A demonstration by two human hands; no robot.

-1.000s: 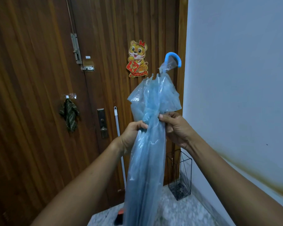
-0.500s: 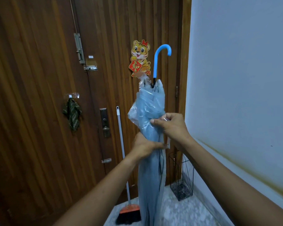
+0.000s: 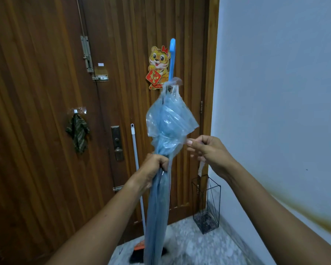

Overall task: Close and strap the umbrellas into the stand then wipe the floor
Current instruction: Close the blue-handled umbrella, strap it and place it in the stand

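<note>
Drawn rightwards off the canopy since half a second ago with the right grip [image 3: 208, 150], fingers pinched on a clear strap tab [image 3: 186, 140]. Curled tight round the closed umbrella [image 3: 167, 123] with the left grip [image 3: 154, 169], upright before the wooden door [image 3: 46, 111]. On speckled floor [image 3: 189, 243], in the corner, a wire stand [image 3: 206, 207]. Hard to make out: the tab's far end. Cut off below: umbrella tip. Half hidden behind the canopy: broom head [image 3: 137, 256].

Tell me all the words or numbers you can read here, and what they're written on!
On the red diamond sign held by the tiger sticker on the door: gold characters, too blurred to read.
On the small white label beside the bolt: too small to tell if anything is written.
On the umbrella: no writing that I can see.
</note>
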